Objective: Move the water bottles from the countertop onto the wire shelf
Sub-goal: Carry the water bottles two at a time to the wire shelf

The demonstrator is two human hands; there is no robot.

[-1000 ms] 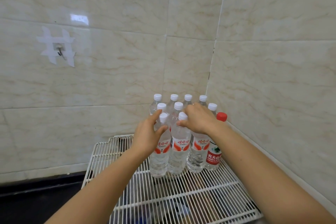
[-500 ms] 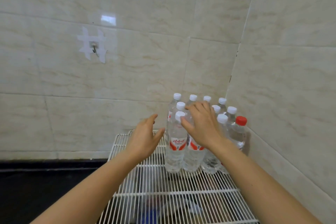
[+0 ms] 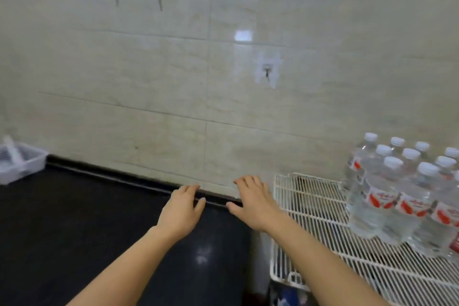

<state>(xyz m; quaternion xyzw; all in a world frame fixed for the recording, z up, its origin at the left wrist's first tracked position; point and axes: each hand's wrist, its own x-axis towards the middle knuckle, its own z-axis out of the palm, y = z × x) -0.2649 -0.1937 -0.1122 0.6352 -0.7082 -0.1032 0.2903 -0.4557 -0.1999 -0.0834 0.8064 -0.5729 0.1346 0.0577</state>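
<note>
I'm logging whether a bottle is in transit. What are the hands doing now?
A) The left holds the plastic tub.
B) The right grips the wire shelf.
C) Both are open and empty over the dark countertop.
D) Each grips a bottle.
C: the left hand and right hand show spread fingers holding nothing over the countertop, and the water bottles stand untouched on the wire shelf.
</note>
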